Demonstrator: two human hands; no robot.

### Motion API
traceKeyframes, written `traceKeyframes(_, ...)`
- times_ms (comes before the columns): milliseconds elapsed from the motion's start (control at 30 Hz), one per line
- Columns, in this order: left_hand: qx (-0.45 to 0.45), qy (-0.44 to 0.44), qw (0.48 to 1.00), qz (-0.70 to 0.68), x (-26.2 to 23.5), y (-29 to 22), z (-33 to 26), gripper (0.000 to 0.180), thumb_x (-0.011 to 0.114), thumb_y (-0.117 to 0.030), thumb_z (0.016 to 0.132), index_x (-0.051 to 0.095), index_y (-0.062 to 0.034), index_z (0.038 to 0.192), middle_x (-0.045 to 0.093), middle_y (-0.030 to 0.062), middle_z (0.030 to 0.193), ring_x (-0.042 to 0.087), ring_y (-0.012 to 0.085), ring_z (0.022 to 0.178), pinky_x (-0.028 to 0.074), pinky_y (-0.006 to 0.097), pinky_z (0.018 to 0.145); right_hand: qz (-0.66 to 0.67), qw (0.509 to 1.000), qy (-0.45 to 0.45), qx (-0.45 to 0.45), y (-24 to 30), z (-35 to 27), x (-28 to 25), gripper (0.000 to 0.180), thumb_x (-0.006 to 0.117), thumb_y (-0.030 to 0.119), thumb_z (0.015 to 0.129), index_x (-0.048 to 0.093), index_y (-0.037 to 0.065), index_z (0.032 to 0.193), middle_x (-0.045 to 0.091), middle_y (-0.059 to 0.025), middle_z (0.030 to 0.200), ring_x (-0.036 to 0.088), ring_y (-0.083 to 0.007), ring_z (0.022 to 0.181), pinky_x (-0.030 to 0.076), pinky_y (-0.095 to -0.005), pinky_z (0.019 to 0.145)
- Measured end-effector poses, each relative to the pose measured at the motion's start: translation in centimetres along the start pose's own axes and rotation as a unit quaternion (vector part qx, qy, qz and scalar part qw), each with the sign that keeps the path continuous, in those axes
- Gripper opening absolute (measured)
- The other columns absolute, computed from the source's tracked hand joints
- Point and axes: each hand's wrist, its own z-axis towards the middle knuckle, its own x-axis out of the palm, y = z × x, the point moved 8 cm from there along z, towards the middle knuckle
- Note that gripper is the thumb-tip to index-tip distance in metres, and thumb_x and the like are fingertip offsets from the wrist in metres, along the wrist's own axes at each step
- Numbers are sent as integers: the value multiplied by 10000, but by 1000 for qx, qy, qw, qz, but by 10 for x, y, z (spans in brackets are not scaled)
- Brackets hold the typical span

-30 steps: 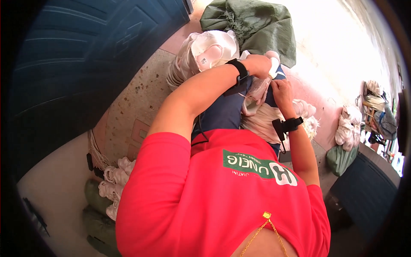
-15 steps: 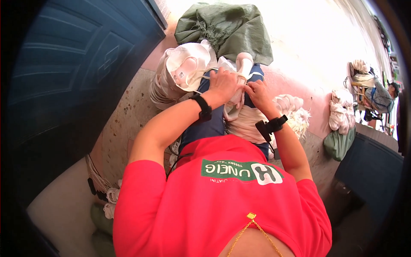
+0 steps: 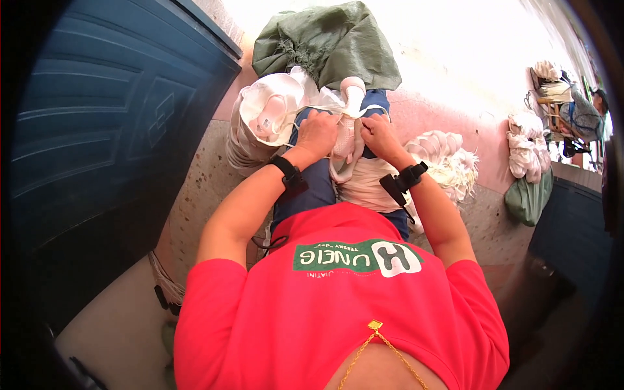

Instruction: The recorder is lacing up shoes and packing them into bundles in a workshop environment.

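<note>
Head view looks straight down over a red shirt at two bare forearms reaching forward onto the lap. Left hand is curled into a fist, its grip clamped together on a fold of white fabric piece that lies across the knees; right hand sits just beside it, fingers likewise closed on the same white piece — the two hands almost touch, knuckles up. Each wrist carries a black strap, the right one standing out at an angle. The white piece hangs down between the hands toward the lap, over dark blue trousers, and a thin white edge or cord runs sideways from under the knuckles.

Just left of the left hand stands a stack of white moulded pieces, round and cup-like, the top one tilted toward the camera. Beyond the hands lies a green sack, crumpled, touching the white stack's far side. To the right of the right forearm is a heap of white tufted pieces on the speckled floor. A blue panelled door fills the left side. Far right — more white bundles and a small green bag, well apart from the hands
</note>
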Motion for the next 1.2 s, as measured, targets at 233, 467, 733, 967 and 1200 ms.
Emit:
traceKeyframes(233,52,-60,997,23,-31,-26,16,166,565,-209,732,602,-64,804,573,109,796,511,310,814,433,408,703,82,995,-61,-4,-5,-6,-8,168,527,174,740,631,80,834,545,-95,727,496,-293,730,403,-403,643)
traceKeyframes(467,64,175,974,126,9,-44,67,163,611,-213,685,620,-53,715,608,134,758,564,317,783,456,408,681,79,995,-65,-18,4,-6,-11,174,540,201,748,640,83,828,560,-116,699,507,-307,689,412,-396,632)
traceKeyframes(733,125,91,988,4,2,-46,73,99,565,-100,681,567,-42,761,566,164,717,555,305,742,457,371,625,119,983,-126,-66,8,-8,-22,90,520,95,727,550,34,786,556,-124,690,500,-311,695,409,-377,631)
traceKeyframes(967,-86,218,894,-383,11,-36,91,285,633,-103,716,513,9,949,554,20,722,501,66,657,402,209,565,-109,988,-41,-98,21,4,-13,145,528,151,707,586,79,818,532,-71,848,482,-234,874,389,-372,700)
traceKeyframes(1200,-129,344,857,-361,45,-56,94,312,635,-118,703,531,9,968,554,34,730,502,88,637,397,215,555,116,962,-193,-155,11,-26,-57,143,541,5,677,550,72,804,500,-96,833,485,-258,827,393,-352,659)
